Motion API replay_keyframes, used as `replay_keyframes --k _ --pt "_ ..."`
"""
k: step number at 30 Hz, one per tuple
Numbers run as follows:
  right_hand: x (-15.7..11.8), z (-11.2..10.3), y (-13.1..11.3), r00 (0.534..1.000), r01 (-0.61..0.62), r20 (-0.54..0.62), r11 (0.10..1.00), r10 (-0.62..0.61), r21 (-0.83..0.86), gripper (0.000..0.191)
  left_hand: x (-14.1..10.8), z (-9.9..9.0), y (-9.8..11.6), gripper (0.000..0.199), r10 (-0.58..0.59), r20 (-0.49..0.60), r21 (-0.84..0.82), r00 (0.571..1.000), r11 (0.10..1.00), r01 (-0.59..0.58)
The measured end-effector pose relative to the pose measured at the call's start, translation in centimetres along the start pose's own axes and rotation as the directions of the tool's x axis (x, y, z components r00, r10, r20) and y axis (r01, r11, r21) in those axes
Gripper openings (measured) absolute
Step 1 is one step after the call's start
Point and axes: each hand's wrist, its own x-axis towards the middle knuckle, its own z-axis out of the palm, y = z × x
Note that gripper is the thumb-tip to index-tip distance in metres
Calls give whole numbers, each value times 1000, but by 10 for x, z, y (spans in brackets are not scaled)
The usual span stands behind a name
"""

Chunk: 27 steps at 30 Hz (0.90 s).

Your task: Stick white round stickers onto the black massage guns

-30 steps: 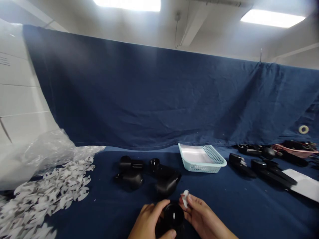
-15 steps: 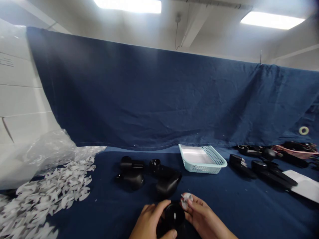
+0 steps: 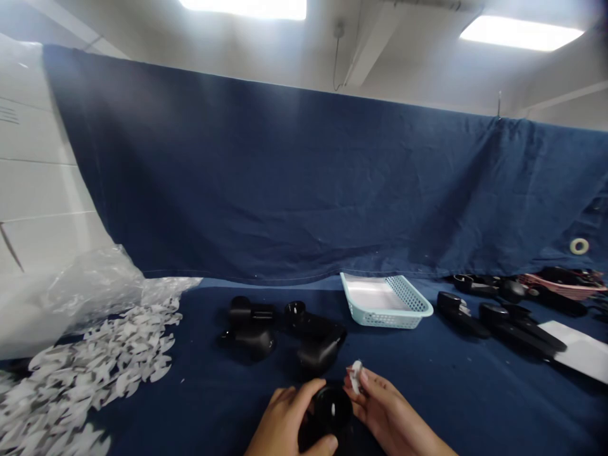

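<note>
My left hand (image 3: 289, 421) is wrapped round a black plastic housing (image 3: 334, 408), whose round open end faces up at the bottom middle. Inside that opening a small pale spot shows; I cannot tell whether it is a part or a reflection. Just to the right, my right hand (image 3: 380, 405) pinches a small white plastic piece (image 3: 356, 376) between thumb and fingers, close above the rim and apart from it. The lower part of the housing is out of frame. Beyond the hands lie more black housings (image 3: 317, 354) on the blue cloth.
A heap of white plastic pieces (image 3: 109, 361) spreads at the left beside clear plastic wrap (image 3: 95, 278). A pale blue basket (image 3: 389, 318) stands at the back. Several black parts (image 3: 517, 332), white paper (image 3: 584, 351) and a pink basket (image 3: 560, 288) lie right. A blue curtain (image 3: 304, 183) hangs behind.
The white piece has been turned in my right hand's fingers and now shows a narrower side, slightly higher. My left hand and the black housing stay in place.
</note>
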Motion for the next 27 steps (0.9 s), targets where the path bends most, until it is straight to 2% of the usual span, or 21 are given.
replay_keyframes --k 8,27 --pt "1 -4 2 999 0 -44 1000 0 7 25 0 2 -2 65 30 -37 -1 999 1000 -30" --pt "-2 -3 0 1000 9 3 997 -9 74 18 0 1 -2 65 40 -31 21 999 999 -39"
